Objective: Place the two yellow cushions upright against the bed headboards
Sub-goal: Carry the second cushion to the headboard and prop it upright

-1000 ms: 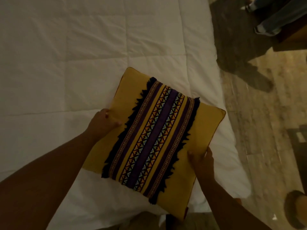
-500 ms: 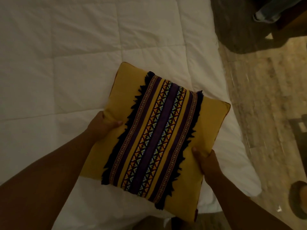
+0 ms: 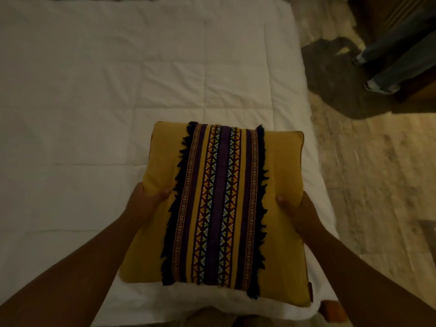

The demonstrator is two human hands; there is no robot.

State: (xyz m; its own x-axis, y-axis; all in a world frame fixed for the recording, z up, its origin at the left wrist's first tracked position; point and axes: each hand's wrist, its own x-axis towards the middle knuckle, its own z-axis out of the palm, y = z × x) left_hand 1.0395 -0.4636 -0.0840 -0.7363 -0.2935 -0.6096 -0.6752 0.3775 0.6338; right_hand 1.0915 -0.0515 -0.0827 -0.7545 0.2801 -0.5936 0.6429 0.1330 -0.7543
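**Cushion gripped at both sides over the bed**

The left hand (image 3: 144, 206) and right hand (image 3: 297, 208) clasp a yellow cushion (image 3: 221, 208), fingers closed on its left and right edges, thumbs on top. It lies face-up above the near right part of the white bed (image 3: 94, 102).

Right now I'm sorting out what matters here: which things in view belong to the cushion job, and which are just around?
Job:
cushion, held by the left hand and right hand
bed, where it goes

Just around:
floor
another person's legs
dark furniture by them
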